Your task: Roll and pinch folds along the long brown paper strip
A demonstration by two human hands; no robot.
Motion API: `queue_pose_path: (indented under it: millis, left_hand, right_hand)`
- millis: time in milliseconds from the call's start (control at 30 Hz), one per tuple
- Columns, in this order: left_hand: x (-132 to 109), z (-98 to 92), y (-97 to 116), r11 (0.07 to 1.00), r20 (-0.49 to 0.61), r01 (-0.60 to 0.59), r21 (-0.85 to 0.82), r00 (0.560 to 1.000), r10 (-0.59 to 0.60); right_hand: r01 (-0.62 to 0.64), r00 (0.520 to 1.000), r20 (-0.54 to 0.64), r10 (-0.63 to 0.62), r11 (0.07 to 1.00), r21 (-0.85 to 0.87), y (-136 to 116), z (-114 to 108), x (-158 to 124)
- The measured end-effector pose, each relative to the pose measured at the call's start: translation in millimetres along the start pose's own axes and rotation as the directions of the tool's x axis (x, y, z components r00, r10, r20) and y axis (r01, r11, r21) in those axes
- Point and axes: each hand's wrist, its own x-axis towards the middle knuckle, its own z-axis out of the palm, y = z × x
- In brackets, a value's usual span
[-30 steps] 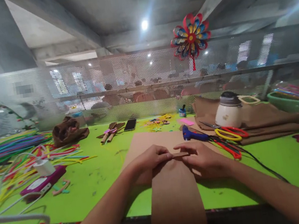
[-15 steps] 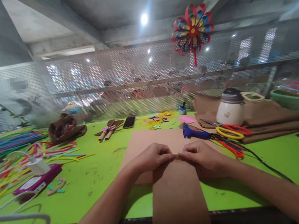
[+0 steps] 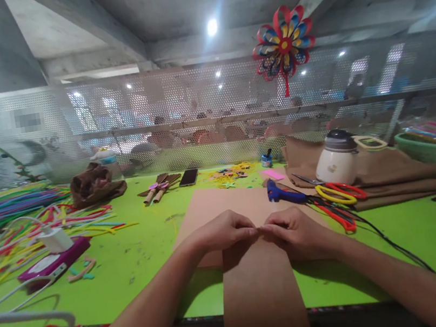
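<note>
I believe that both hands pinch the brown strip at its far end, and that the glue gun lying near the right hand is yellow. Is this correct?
Only the colour is wrong: the head view shows a blue glue gun near the right hand. Both hands do pinch the brown strip at its far end.

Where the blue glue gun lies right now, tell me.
In the head view, the blue glue gun lies right of centre, just beyond the right hand, left of the yellow-looped scissors and nearer than the pink slip.

Obstacle beyond right hand [image 3: 306,233]: glue gun [image 3: 288,194]
</note>
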Motion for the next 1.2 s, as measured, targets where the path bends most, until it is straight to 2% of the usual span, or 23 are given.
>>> queue_pose_path:
  millis: [167,400,633,867,1100,1200]
  left_hand:
    - [-0.4,3.2,2.5,0.993,-0.079,-0.037,0.115,0.996,0.046]
    - [-2.7,4.5,3.9,0.978,-0.1,-0.066,0.197,0.991,0.087]
    - [-5.5,7.1,11.9,0.953,-0.138,-0.064,0.295,0.985,0.109]
    - [-5.4,8.9,9.6,0.956,-0.114,-0.054,0.287,0.989,0.09]
    - [-3.2,13.6,1.6,0.927,-0.125,-0.022,0.374,0.989,0.074]
    - [-3.9,13.4,3.5,0.93,-0.09,-0.022,0.368,0.994,0.059]
  right_hand:
    - [0.031,0.999,-0.022,-0.031,1.0,0.0,-4.2,-0.4,-0.7]
    - [0.082,0.995,-0.047,-0.087,0.992,-0.091,-2.5,0.8,-2.4]
    - [0.093,0.993,-0.061,-0.099,0.991,-0.092,-1.7,0.8,-2.3]
    - [0.161,0.983,-0.048,-0.175,0.965,-0.206,-1.6,3.1,-3.5]
    - [0.13,0.99,-0.015,-0.138,0.961,-0.246,1.1,2.6,-3.4]
    - [0.118,0.993,0.02,-0.116,0.971,-0.207,1.8,2.1,-3.1]
